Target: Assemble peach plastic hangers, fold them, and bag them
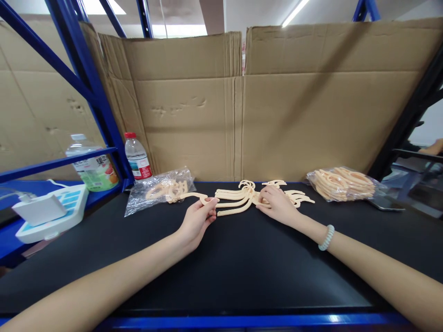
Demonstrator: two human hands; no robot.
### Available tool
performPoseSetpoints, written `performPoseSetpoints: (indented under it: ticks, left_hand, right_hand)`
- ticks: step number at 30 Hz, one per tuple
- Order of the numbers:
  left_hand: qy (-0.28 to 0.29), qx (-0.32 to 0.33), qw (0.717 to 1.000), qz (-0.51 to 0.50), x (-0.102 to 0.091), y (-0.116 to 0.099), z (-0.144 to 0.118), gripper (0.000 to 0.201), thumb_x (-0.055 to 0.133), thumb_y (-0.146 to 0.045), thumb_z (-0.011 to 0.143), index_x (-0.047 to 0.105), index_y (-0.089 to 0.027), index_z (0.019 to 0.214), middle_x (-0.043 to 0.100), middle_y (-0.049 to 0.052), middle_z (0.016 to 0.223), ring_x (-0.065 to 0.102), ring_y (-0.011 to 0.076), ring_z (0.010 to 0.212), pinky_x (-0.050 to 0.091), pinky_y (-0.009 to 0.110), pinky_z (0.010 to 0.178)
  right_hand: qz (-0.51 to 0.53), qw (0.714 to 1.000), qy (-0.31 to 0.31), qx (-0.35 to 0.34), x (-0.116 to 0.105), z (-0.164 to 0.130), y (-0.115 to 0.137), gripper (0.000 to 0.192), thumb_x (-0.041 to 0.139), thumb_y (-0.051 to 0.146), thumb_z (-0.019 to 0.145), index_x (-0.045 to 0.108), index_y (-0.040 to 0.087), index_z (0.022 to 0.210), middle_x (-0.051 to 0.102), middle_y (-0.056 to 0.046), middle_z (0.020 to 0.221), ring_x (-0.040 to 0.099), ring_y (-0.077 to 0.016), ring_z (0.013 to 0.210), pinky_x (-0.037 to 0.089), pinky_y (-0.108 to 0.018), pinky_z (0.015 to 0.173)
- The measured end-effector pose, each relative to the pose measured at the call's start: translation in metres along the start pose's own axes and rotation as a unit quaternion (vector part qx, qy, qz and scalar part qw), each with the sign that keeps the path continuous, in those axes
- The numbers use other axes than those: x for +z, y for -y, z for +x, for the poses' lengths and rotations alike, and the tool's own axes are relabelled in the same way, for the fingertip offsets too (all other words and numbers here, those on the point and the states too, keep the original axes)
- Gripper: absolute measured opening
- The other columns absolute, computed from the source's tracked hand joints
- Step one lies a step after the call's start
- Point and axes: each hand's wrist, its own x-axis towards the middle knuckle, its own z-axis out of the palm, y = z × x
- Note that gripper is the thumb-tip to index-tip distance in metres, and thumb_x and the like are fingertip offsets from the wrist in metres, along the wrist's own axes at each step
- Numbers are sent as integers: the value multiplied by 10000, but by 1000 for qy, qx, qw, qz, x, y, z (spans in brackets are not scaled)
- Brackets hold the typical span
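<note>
Left hand point(197, 220) pinching tip of one peach hanger point(194, 196), probably teasing it loose from open bag point(157, 190) just beyond fingers. Right hand point(277, 203) pressed flat on hanger pile point(235, 199), pinning it steady; fingers closed around nothing.

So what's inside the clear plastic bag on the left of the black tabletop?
The clear plastic bag holds a few peach-coloured plastic hangers, like the loose ones by the left hand. One arm sticks out of its open end. Glare and creases hide the exact count.
</note>
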Motion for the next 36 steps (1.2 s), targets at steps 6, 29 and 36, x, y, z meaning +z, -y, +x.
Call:
performPoseSetpoints:
  ticks: [6, 29, 36]
  left_hand:
    - [32, -7, 999, -8, -2, -2, 3, 243, 796, -238, 674, 595, -124, 750, 620, 13, 702, 541, 74, 602, 462, 200, 628]
    - [185, -41, 982, -28, -5, 6, 9, 298, 840, -275, 649, 585, -145, 731, 558, -4, 696, 528, 106, 717, 449, 239, 734]
    - [199, -85, 974, -62, -1, 5, 4, 261, 812, -222, 690, 564, -144, 709, 567, 10, 733, 597, 141, 770, 483, 288, 799]
  right_hand:
    - [89, 995, -19, 45, -4, -3, 0, 158, 602, 269, 791, 492, 208, 695, 590, -35, 754, 557, -219, 783, 450, -362, 741]
    - [378, 919, -18, 111, -49, -21, 17, 216, 518, 408, 907, 545, 205, 839, 557, -8, 726, 564, -149, 649, 496, -270, 609]
    - [329, 939, -40, 93, -48, -22, 16, 190, 514, 388, 895, 577, 211, 865, 611, -30, 737, 602, -185, 669, 513, -310, 632]
